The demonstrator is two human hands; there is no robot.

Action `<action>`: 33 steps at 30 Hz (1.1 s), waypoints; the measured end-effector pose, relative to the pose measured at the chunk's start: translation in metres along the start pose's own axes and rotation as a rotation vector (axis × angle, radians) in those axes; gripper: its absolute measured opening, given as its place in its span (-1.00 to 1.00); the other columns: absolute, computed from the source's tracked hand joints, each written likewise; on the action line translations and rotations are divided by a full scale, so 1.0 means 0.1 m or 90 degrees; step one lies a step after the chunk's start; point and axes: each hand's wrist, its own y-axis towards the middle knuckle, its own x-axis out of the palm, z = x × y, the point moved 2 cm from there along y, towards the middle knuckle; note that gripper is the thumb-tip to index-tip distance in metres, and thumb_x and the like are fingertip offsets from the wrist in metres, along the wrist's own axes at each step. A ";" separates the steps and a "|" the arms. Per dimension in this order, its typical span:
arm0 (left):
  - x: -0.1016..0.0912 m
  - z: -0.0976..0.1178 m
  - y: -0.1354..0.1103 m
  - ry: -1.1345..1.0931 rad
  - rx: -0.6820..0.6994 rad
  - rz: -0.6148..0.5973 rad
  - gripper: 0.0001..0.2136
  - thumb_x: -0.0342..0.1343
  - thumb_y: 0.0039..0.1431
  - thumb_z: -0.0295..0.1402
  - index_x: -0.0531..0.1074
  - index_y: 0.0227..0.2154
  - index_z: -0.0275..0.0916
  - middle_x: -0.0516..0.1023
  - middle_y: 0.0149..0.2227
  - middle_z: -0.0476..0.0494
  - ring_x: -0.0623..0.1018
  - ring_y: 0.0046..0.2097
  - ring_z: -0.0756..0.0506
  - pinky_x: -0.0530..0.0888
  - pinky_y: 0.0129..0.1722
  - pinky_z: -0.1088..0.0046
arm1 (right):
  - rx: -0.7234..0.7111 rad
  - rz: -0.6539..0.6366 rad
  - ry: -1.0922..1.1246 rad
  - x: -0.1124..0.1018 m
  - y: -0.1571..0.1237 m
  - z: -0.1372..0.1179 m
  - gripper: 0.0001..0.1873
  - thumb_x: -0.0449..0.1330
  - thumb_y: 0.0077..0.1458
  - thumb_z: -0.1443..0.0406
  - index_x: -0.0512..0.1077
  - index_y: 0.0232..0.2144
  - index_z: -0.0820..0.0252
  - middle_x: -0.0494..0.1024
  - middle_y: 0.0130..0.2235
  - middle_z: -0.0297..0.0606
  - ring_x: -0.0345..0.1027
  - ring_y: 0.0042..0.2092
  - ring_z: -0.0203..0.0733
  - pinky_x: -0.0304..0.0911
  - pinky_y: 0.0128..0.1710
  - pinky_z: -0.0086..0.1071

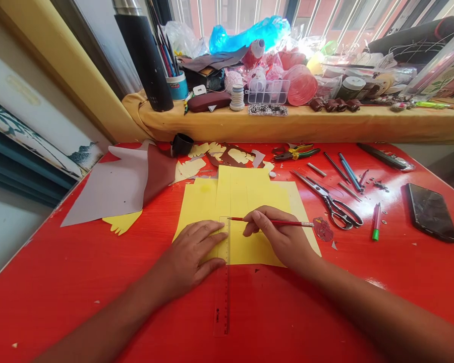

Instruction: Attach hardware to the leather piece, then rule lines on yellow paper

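A pencil (283, 222) with a dark red barrel is pinched in my right hand (283, 234). Its tip meets the yellow paper (257, 249) close to the upper end of a clear plastic ruler (222, 297). Fingers spread, my left hand (200, 247) lies on the ruler and presses it against the sheet. The ruler runs lengthwise toward me, its lower part past the paper's near edge on the red table (144, 312). Faint straight lines show on the yellow paper, which lies in overlapping pieces. Part of the ruler is hidden under my left fingers.
Right of the paper lie scissors (331, 200), a pink pen (377, 222) and a phone (431, 212). Pliers (297, 152) and paper scraps (238, 155) lie farther back. Grey sheet material (109, 186) is at left. A black flask (144, 60) stands on the crowded sill.
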 end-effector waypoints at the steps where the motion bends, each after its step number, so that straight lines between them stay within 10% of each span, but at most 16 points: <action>1: 0.00 0.00 0.00 0.002 0.002 0.000 -0.60 0.06 0.51 -0.11 0.39 0.28 -0.14 0.43 0.35 -0.24 0.40 0.35 -0.28 0.40 0.32 0.01 | 0.003 0.013 0.001 0.02 0.02 0.03 -0.58 0.11 0.46 -0.01 0.58 -0.27 0.10 0.70 -0.31 -0.26 0.55 -0.24 -0.16 0.41 -0.15 -0.26; 33: 0.01 -0.01 -0.01 0.007 0.017 0.013 -0.60 0.05 0.52 -0.12 0.39 0.28 -0.14 0.44 0.35 -0.22 0.41 0.34 -0.26 0.42 0.31 0.04 | 0.028 0.020 -0.054 0.01 0.01 0.21 -0.57 0.09 0.47 0.01 0.55 -0.34 0.08 0.66 -0.31 -0.30 0.50 -0.23 -0.16 0.35 -0.16 -0.28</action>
